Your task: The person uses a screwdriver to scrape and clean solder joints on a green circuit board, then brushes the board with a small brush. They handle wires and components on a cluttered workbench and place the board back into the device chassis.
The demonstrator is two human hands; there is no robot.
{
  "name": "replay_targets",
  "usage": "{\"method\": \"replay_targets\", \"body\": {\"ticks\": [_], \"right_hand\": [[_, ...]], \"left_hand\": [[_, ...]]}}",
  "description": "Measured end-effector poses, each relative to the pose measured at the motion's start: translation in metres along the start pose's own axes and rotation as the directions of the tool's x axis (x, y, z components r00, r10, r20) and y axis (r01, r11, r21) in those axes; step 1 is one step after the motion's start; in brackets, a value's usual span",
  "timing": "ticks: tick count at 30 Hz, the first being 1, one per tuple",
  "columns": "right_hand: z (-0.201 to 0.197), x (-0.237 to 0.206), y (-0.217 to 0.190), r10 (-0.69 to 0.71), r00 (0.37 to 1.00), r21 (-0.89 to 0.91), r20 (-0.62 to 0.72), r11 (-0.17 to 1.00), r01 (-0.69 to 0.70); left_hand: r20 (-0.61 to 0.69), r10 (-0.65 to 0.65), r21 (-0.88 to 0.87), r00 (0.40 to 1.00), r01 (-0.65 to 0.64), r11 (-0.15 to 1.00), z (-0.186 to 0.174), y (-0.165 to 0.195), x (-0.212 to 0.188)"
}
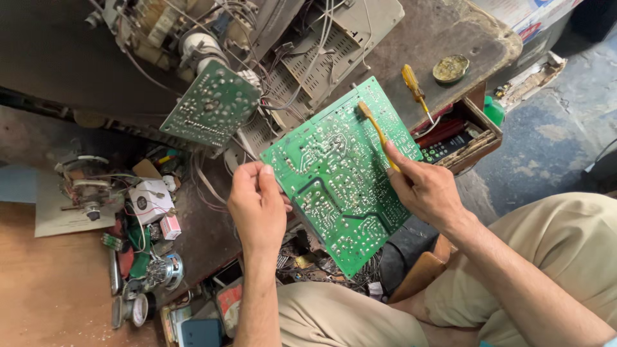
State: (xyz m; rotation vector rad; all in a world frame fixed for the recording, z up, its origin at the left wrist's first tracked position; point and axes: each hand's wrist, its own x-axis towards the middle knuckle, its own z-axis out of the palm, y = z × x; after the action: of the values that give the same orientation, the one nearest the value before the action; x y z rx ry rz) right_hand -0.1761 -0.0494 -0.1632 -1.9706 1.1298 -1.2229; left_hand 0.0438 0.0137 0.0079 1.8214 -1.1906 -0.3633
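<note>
Between the hands, green circuit board, left hand clamped on its edge, right hand gripping yellow brush.

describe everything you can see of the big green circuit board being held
The big green circuit board is a flat, roughly rectangular panel, held tilted with its solder side up, dotted with silvery solder points and pale traces. It looks rigid. It hangs above a cluttered workbench, over the person's lap. The left hand grips its left edge, thumb on top. The right hand holds a yellow-handled brush whose head rests on the board near its upper corner. Wires show under its lower edge.
</note>
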Motion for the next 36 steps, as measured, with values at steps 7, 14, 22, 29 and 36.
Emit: {"method": "replay_targets", "body": {"ticks": [7, 14, 22, 29, 36], "right_hand": [[0.005, -0.002, 0.003, 0.017, 1.000, 0.006, 0.015, 1.000, -0.017], [0.004, -0.001, 0.004, 0.040, 0.999, 0.063, 0.014, 0.997, -0.040], [-0.002, 0.001, 0.003, 0.023, 0.999, 0.026, 0.023, 0.999, -0.024], [0.001, -0.001, 0.008, -0.037, 0.999, 0.004, -0.020, 0.999, 0.037], [0.001, -0.018, -0.045, -0.361, 0.929, 0.048, 0.078, 0.933, 0.358]], "left_hand": [[-0.022, 0.002, 0.008, 1.000, -0.002, 1.000, 0.000, -0.002, -0.010], [-0.023, -0.039, -0.043, 0.999, 0.038, 0.998, 0.003, 0.005, -0.006], [-0.047, -0.030, -0.030, 0.998, 0.029, 0.999, 0.006, 0.008, -0.004], [-0.061, -0.014, 0.013, 0.998, 0.014, 1.000, 0.006, 0.002, -0.008], [-0.078, 0.045, 0.087, 0.996, -0.039, 0.995, 0.006, -0.008, 0.000]]}}
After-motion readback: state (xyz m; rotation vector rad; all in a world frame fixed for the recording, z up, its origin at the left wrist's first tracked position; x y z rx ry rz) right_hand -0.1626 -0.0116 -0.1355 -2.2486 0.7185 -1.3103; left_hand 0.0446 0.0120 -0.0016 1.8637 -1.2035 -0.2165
